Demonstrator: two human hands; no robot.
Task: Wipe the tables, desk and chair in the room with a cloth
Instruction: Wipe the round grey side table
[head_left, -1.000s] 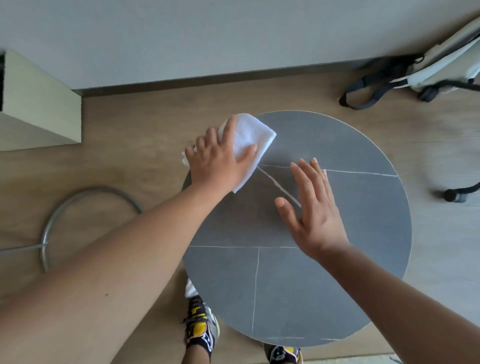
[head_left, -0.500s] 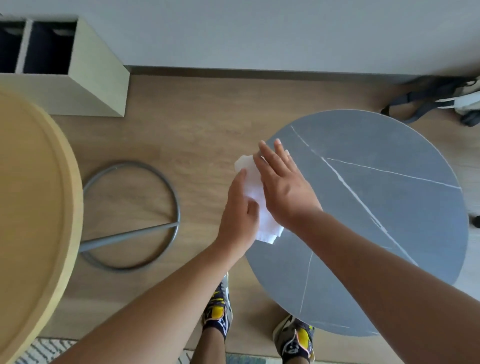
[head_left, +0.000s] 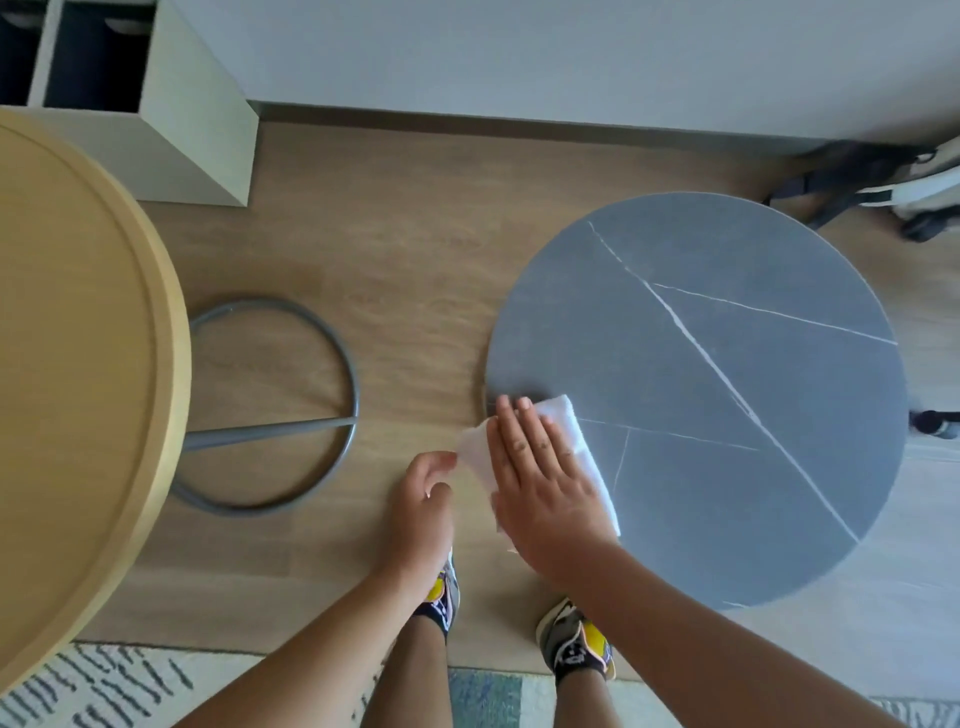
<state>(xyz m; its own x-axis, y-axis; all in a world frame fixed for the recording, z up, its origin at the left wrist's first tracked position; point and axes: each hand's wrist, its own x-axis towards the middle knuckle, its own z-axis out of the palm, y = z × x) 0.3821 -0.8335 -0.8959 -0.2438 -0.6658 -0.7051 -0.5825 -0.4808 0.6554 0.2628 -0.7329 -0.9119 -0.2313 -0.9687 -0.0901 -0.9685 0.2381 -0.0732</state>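
Note:
The round grey stone-look table (head_left: 727, 415) with thin white veins fills the right half of the view. A folded white cloth (head_left: 563, 421) lies on its left edge, and one corner hangs off the rim. My right hand (head_left: 545, 483) lies flat on the cloth with its fingers together, pressing it onto the tabletop. My left hand (head_left: 421, 504) hovers just off the table's edge, loosely curled, its fingertips at the cloth's overhanging corner. I cannot tell whether they pinch it.
A round light-wood table (head_left: 78, 364) stands at the left, its grey ring base (head_left: 311, 415) on the wooden floor. A pale cabinet (head_left: 197, 130) sits against the wall. A bag with black straps (head_left: 883, 176) and a chair caster (head_left: 935, 423) are at the right. A patterned rug (head_left: 130, 686) lies by my feet.
The cloth passed from my left hand to my right, which now presses it on the table's left edge. My left hand has drawn back off the table. The view shifted left.

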